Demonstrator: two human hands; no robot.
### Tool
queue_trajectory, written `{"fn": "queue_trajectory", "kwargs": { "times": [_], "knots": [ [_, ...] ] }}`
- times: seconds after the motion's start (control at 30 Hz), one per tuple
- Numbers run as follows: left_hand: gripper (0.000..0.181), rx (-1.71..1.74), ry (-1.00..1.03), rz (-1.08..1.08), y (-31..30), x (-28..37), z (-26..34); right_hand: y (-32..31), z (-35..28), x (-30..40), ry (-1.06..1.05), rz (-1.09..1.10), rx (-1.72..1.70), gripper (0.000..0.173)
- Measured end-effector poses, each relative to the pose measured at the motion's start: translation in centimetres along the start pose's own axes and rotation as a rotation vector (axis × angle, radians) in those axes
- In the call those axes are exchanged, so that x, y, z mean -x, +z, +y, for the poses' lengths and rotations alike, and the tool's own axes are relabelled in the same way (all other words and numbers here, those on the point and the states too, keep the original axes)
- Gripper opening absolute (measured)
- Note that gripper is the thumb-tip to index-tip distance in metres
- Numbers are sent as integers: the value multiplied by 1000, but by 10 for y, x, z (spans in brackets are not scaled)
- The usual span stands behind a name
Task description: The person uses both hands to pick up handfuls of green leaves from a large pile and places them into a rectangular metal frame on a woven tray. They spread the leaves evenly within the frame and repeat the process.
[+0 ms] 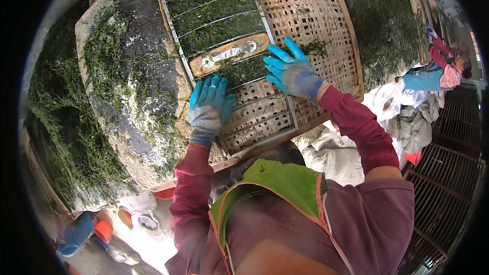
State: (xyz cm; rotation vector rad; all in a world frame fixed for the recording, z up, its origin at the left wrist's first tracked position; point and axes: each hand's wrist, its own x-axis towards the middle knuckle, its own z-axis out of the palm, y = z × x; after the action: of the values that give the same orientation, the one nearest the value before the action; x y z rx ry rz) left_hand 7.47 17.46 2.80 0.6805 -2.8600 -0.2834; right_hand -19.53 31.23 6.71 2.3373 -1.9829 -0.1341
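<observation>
My left hand (210, 103), in a blue-dipped grey glove, has its fingertips in the green shredded plant matter (244, 69), at the near edge of a wooden float with a metal handle (230, 52). The float lies on the plant matter inside a metal frame (293, 112) with thin cross bars. Several sections of the frame are filled with green; the nearest ones show woven strips beneath. My right hand (292, 70), gloved the same way, is spread over the frame's right rail and the woven bamboo tray (336, 42). Neither hand appears to hold anything.
Heaps of green plant matter lie left (72, 122) and right (376, 23) of the tray, with a stained, green-strewn surface (126, 65) beside the frame. Pale sacks (336, 156) are below the table's edge. A co-worker (439, 74) is at far right, an orange bucket (103, 230) at lower left, dark metal racks (439, 191) at lower right.
</observation>
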Motion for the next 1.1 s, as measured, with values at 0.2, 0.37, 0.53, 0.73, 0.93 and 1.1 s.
{"fn": "queue_trajectory", "kwargs": {
  "times": [0.2, 0.37, 0.53, 0.73, 0.93, 1.1],
  "knots": [
    [46, 53, 21, 143, -2, 1, -3, 2, 9, -10, -23, -192, 1, 45],
    [52, 168, 63, 189, -23, -7, 27, -10, 53, 11, 147, 101, -452, 69],
    [67, 240, 151, -105, 14, -69, 80, 11, 44, 0, 260, 12, -350, 75],
    [69, 177, 116, -275, 33, -85, 87, -28, 17, -59, 107, -259, -222, 44],
    [23, 536, 79, 80, 13, -60, 49, -52, 54, -45, 247, 69, -376, 65],
    [27, 76, -28, 365, 2, -31, 43, -28, 51, 3, 149, -42, 182, 65]
  ]
}}
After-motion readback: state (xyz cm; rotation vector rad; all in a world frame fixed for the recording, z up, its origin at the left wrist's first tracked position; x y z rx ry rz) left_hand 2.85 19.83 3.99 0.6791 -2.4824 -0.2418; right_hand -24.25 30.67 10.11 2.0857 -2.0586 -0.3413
